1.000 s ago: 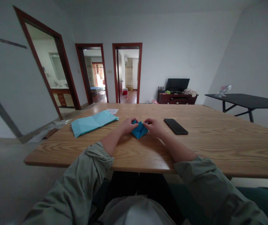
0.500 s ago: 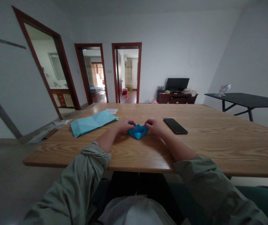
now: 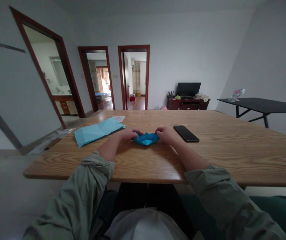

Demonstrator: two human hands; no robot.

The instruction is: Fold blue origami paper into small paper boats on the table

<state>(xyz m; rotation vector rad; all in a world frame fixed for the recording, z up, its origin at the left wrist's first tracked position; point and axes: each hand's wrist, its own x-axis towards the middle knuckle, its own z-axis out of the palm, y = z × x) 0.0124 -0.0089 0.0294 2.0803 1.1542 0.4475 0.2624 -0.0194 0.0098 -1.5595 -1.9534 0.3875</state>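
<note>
A folded blue paper piece [image 3: 146,139] rests near the middle of the wooden table, wide and low, with a small peak at its centre. My left hand [image 3: 130,133] pinches its left end, and my right hand [image 3: 162,134] pinches its right end. Both hands have their fingers closed on the paper; some fingertips are hidden behind it. To the left lies a larger light-blue creased paper sheet [image 3: 98,131], touched by neither hand.
A black phone [image 3: 186,133] lies right of my right hand on the wooden table [image 3: 233,150]. A small white paper [image 3: 118,118] is behind the light-blue sheet. Beyond stand a black table [image 3: 265,104], a cabinet with a screen [image 3: 188,89], and doorways.
The blue paper has become wider and flatter between my hands. My left hand has shifted a little to the left; my right hand has barely moved.
</note>
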